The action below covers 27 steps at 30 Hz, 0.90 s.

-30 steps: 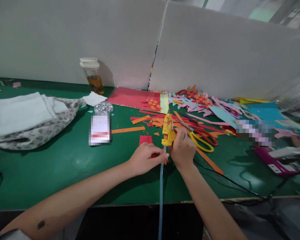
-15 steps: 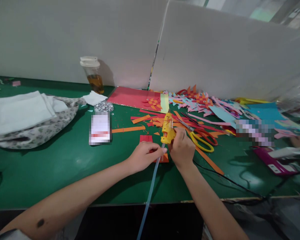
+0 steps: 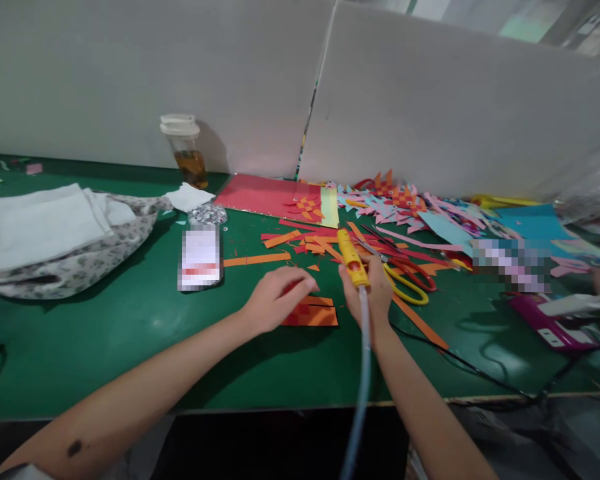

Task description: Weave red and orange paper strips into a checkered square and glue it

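Observation:
My right hand (image 3: 373,290) is wrapped round a yellow glue gun (image 3: 353,259), its nozzle pointing up and away from me. A long translucent glue stick (image 3: 364,353) trails from the gun's rear towards my lap. To its left, my left hand (image 3: 275,300) is curled over a small piece of red and orange woven paper (image 3: 315,317) lying on the table. Red paper shows between thumb and fingers, which close on it; the fingertips are partly hidden. Scissors (image 3: 407,285) with yellow and red handles lie just beyond my right hand.
Loose orange and red paper strips (image 3: 280,238) lie ahead, near a red sheet (image 3: 260,193) and paper fish (image 3: 385,183). A phone (image 3: 201,257), a lidded cup (image 3: 187,150) and a patterned cloth (image 3: 80,267) are left. A purple power strip (image 3: 550,323) and cord sit right.
My right hand has swung the glue gun to the right, away from my left hand. My left hand has left the glue stick and moved slightly left onto the woven paper.

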Available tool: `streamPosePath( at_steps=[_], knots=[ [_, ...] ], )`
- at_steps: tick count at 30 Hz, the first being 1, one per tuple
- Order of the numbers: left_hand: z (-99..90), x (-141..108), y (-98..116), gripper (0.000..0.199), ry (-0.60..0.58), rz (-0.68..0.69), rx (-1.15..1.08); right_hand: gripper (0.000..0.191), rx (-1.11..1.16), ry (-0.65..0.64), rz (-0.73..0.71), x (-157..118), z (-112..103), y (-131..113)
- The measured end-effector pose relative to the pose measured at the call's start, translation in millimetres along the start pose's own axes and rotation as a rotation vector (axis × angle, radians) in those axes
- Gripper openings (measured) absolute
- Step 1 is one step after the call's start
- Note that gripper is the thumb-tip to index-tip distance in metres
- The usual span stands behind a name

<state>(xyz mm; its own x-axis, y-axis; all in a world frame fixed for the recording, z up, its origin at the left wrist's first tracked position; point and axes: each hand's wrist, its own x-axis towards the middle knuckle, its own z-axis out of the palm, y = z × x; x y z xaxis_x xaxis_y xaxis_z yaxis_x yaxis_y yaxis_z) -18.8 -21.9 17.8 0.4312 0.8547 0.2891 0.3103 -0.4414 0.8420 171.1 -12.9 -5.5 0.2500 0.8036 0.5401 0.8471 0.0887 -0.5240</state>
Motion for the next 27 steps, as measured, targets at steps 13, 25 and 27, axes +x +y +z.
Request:
streamPosePath(
  at_steps=[13, 25, 27],
  knots=[
    [-13.9, 11, -32, 0.031, -0.099, -0.259, -0.153, 0.005, 0.649, -0.293, 0.317, 8, -10, 5],
    [-26.9, 9, -26, 0.046, -0.312, -0.209, 0.542, 0.005, 0.685, -0.455, 0.369, 13, -15, 13],
    [-26.7, 10, -26, 0.049, -0.300, -0.208, 0.615, 0.006, 0.671, -0.487, 0.362, 13, -17, 13]
  ],
)
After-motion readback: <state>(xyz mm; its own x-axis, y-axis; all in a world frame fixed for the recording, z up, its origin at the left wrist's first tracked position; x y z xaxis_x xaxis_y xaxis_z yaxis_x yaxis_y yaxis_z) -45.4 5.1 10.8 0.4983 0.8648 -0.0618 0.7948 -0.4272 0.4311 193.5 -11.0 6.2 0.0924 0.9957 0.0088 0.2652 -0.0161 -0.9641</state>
